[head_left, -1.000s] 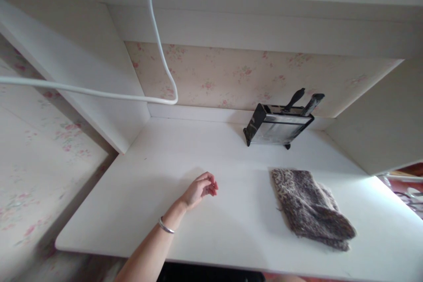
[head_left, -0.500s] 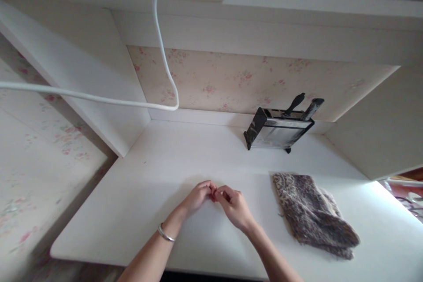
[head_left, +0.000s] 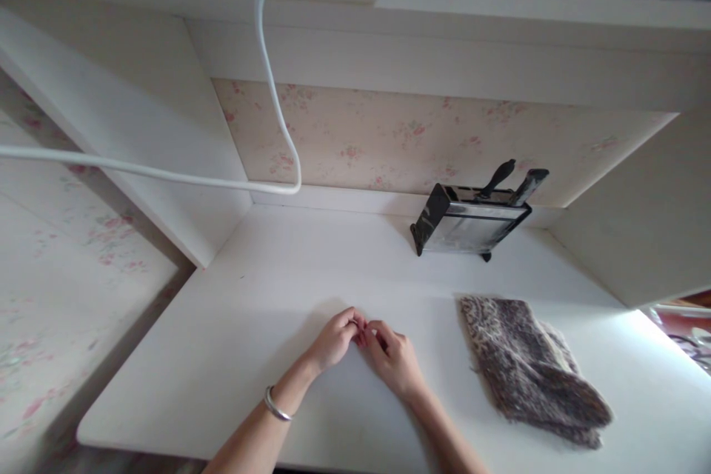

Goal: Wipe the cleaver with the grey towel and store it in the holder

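Note:
My left hand [head_left: 335, 341], with a silver bangle [head_left: 276, 405] on its wrist, rests on the white desk top [head_left: 255, 311] with its fingers curled. My right hand [head_left: 393, 360] lies beside it, fingers also curled. The fingertips of both hands meet in the middle in a pinch. Whatever lies between them is too small to make out. A folded leopard-print cloth [head_left: 533, 366] lies on the desk to the right of my right hand, untouched.
A black and silver knife block [head_left: 472, 218] with two dark handles stands at the back against the floral wallpaper. A white cable [head_left: 272, 89] hangs in a loop from the shelf above. White side panels close the desk in on the left and right.
One second ago only my left hand was on the desk. My right hand came in from below and joined it fingertip to fingertip. The view shifted slightly.

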`<state>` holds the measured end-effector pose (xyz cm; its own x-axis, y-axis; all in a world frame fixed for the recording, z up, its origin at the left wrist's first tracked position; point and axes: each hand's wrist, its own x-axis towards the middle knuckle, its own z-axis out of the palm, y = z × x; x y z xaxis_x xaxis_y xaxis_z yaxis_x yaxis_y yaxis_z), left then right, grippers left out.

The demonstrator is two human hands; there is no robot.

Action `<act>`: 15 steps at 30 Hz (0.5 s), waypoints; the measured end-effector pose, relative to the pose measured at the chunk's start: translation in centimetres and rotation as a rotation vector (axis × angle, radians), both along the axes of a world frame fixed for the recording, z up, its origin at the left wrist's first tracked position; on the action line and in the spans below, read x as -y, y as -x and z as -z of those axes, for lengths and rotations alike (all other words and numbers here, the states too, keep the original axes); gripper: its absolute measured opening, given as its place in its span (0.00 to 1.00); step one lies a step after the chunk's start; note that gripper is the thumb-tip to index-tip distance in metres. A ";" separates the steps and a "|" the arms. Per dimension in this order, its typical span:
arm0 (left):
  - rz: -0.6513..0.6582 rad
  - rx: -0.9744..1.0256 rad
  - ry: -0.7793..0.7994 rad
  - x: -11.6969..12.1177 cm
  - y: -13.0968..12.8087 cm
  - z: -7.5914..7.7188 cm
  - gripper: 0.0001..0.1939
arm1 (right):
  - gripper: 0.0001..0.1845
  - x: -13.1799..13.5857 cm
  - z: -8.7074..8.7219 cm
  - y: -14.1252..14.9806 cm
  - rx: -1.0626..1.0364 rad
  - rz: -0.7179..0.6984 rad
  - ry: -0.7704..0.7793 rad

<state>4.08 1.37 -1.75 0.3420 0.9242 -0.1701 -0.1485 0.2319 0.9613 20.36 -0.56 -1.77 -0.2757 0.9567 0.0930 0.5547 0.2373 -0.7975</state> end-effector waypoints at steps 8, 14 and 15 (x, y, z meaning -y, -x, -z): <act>-0.007 0.085 0.044 -0.1 0.0 0.0 0.01 | 0.14 0.1 0.1 0.0 0.008 0.009 -0.009; -0.033 0.097 0.058 -0.1 0.0 -0.1 0.01 | 0.14 0.1 0.0 0.0 0.010 0.007 -0.002; -0.037 0.098 0.061 0.0 -0.1 -0.1 0.01 | 0.14 0.1 -0.1 0.0 0.011 0.007 -0.001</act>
<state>4.15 1.42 -1.69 0.3257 0.9254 -0.1936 -0.2508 0.2820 0.9261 20.40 -0.68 -1.72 -0.2698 0.9586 0.0907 0.5648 0.2339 -0.7914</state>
